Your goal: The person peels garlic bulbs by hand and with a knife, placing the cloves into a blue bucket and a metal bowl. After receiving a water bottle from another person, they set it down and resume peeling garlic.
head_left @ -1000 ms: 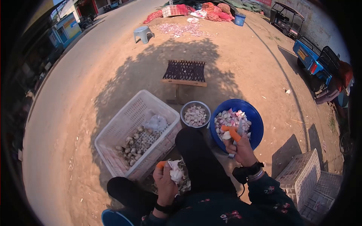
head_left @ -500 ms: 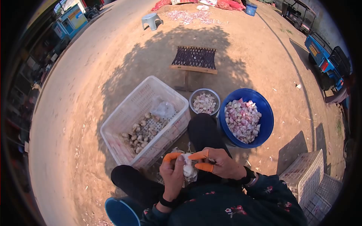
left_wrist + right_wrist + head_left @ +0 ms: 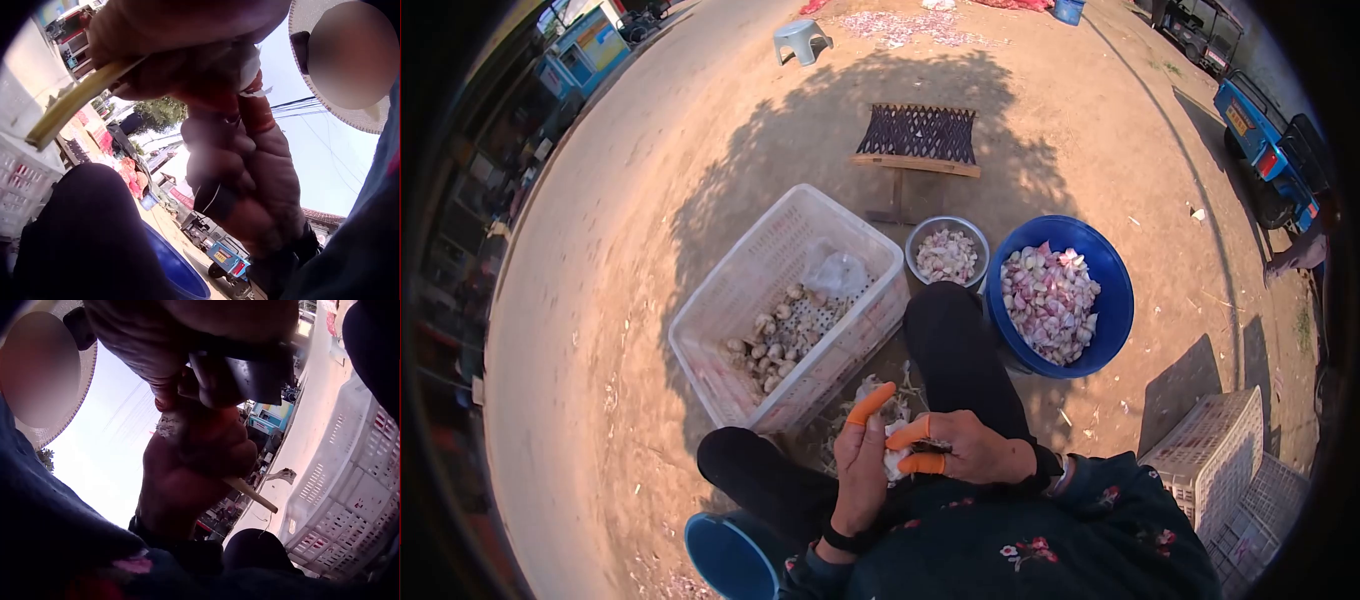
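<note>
In the head view a white garlic bulb (image 3: 894,460) is between both hands, above the lap. My left hand (image 3: 860,485) grips it; its stem (image 3: 84,103) sticks out past the fingers in the left wrist view. My right hand (image 3: 980,448) pinches the bulb from the other side with orange-capped fingers (image 3: 912,432). That hand also holds a knife, its dark flat blade (image 3: 259,378) showing in the right wrist view. A white crate (image 3: 735,265) holds garlic bulbs (image 3: 768,358). Separated cloves (image 3: 1050,300) fill a blue tub (image 3: 1115,310), and more lie in a metal bowl (image 3: 984,262).
At lower left stands a blue bucket (image 3: 725,555). Beyond the bowl is a low stool with a dark woven seat (image 3: 918,135); farther off, a grey stool (image 3: 802,42). Pale crates (image 3: 1212,455) stand at right, and a blue three-wheeler (image 3: 1250,120) is parked behind. Peelings litter the ground between the legs.
My right hand has come from over the blue tub, where it held the knife and a white piece, to the garlic bulb in my left hand. The head view has tilted downward.
</note>
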`<state>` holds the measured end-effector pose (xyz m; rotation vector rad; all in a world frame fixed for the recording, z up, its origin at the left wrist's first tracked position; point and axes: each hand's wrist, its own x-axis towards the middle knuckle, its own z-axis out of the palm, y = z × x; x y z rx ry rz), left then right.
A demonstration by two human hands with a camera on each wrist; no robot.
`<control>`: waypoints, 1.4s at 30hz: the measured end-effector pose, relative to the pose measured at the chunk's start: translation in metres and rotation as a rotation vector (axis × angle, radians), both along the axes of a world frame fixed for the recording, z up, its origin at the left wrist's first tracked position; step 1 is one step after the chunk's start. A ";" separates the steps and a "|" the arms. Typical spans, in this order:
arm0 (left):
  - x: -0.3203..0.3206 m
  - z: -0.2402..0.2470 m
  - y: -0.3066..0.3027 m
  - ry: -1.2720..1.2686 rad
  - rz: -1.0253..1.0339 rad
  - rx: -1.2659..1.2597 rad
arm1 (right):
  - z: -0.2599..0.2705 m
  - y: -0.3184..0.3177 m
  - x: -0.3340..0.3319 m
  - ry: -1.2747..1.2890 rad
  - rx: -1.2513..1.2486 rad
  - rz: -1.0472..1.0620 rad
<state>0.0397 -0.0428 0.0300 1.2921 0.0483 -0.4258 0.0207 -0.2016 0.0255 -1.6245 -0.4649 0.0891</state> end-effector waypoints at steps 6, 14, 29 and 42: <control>-0.004 0.009 0.002 -0.234 -0.069 0.184 | -0.011 0.006 -0.001 0.047 0.190 0.033; -0.009 0.005 -0.004 -0.344 0.008 0.322 | -0.027 0.020 -0.004 0.439 0.394 -0.113; 0.011 0.012 0.003 -0.160 -0.172 0.316 | -0.010 0.003 0.016 0.267 0.055 0.128; -0.007 0.003 -0.007 -0.131 0.021 0.267 | -0.010 0.025 -0.010 0.182 -0.033 -0.173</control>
